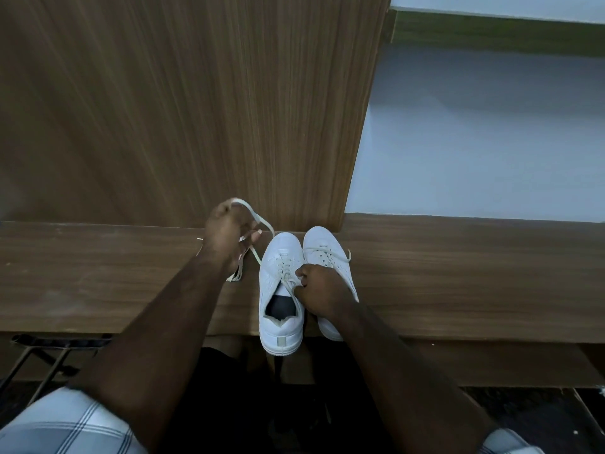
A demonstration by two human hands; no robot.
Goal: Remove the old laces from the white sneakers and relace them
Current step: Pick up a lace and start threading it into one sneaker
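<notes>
Here both sneakers sit side by side on the counter [458,273], heels at its near edge, so the eyelets face the person. Left shoe [281,290] is the landmark. Left hand [229,237], just left of its toe, is curled round a lace [258,221], lifted, probably to draw slack out. Right hand [322,290] pinches the lacing at the left shoe's tongue, likely steadying it, and rests over the right shoe [327,253], which looks partly unlaced.
</notes>
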